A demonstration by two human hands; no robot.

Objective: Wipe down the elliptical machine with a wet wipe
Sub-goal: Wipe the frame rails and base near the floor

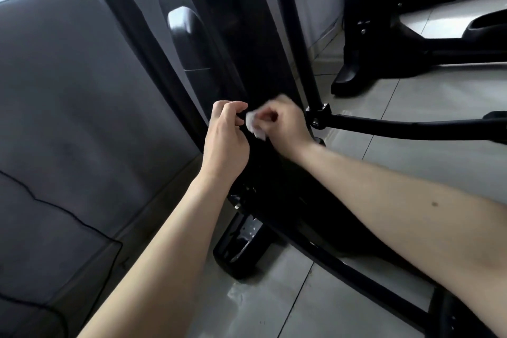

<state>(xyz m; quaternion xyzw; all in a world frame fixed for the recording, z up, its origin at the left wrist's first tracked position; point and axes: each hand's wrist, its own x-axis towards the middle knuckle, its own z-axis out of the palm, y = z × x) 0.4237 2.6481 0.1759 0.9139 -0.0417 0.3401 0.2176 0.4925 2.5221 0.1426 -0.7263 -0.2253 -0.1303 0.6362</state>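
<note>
Two bare hands are meeting in front of the black housing of the elliptical machine [241, 44], low on its front face. The right hand [285, 129] is clenching a small white wet wipe [253, 126], its fingers curling round the wipe while a crumpled corner is poking out below the knuckles. The left hand [226, 140] is sitting just beside it with curled fingers, their tips reaching the wipe's left edge; whether they are pinching it cannot be told. The wipe is hanging close to the housing, but blur is hiding any contact. Just right of the right hand, an upright bar [295, 35] is joining a pedal arm [397, 125] above the tiled floor [411, 173]. A grey sofa [82, 96] is filling the left side, and a second machine [381, 35] is standing at the upper right.
</note>
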